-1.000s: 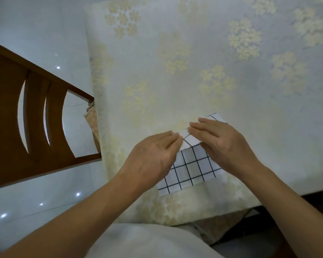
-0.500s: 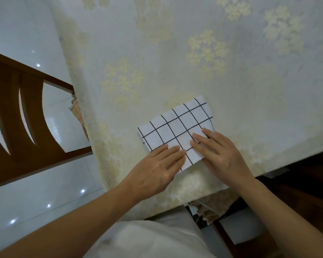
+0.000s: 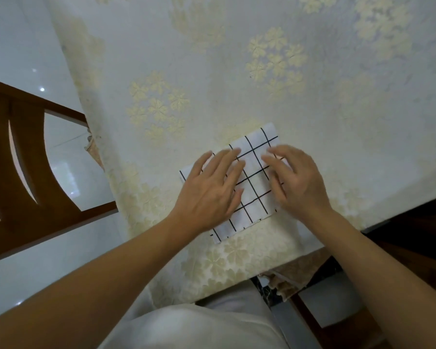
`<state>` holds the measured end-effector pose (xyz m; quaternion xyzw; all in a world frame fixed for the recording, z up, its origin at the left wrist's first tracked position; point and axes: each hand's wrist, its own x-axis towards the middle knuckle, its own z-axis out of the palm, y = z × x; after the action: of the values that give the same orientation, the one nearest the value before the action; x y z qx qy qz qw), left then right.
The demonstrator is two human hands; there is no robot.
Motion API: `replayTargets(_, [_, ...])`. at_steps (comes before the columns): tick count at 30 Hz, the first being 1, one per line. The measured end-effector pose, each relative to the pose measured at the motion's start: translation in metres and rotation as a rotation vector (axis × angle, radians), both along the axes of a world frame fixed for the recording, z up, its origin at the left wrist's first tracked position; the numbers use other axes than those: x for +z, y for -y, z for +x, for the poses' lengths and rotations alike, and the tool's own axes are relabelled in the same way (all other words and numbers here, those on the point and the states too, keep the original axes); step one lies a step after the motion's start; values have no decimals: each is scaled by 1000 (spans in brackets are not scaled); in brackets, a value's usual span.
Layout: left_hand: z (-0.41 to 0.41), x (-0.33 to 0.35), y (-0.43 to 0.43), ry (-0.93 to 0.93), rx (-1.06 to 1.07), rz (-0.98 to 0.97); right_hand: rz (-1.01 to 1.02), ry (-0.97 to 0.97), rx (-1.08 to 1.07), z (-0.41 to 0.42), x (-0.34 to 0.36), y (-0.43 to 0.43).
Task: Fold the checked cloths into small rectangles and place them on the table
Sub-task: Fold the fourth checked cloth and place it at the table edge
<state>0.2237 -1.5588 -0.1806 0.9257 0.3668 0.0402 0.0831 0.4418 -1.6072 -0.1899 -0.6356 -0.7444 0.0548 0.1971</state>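
Note:
A white cloth with a black grid (image 3: 253,183) lies folded into a small rectangle near the front corner of the table (image 3: 237,71), which is covered by a cream floral tablecloth. My left hand (image 3: 212,192) lies flat on the cloth's left half, fingers spread. My right hand (image 3: 295,180) rests flat on its right half, fingers apart. Both palms press down on the cloth; neither hand grips it. The cloth's left and right edges are partly hidden under my hands.
A brown wooden chair (image 3: 23,172) stands to the left of the table over a glossy white tiled floor (image 3: 18,46). The table's front edge (image 3: 275,268) runs just below the cloth. My light-coloured trousers (image 3: 186,328) show at the bottom.
Both hands have slid outward and forward over the folded cloth, from its near edge to lying flat across it. The cloth lies flatter.

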Motion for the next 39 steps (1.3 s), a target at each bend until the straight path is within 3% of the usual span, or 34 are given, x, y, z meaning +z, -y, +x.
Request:
replayTargets(5, [10, -27, -15, -185, 22, -62, -160, 94, 28, -30, -16, -50])
replayTargets(13, [0, -46, -8, -195, 53, -64, -336, 368, 56, -16, -44, -54])
replayTargets(22, [-44, -29, 5, -275, 33, -86, -375, 272, -140, -4, -32, -51])
replayTargets(27, [-25, -31, 3, -273, -91, -71, -306, 243, -59, -46, -38, -28])
replayTargets(33, [-40, -37, 4, -292, -139, -107, -363, 293, -42, -19, -43, -31])
replayTargets(37, [-57, -31, 3, -304, -210, -112, -427, 254, -201, -6, -37, -29])
replayTargets(39, [-58, -28, 2, -260, -387, -94, -418, 210, -282, -16, -31, -16])
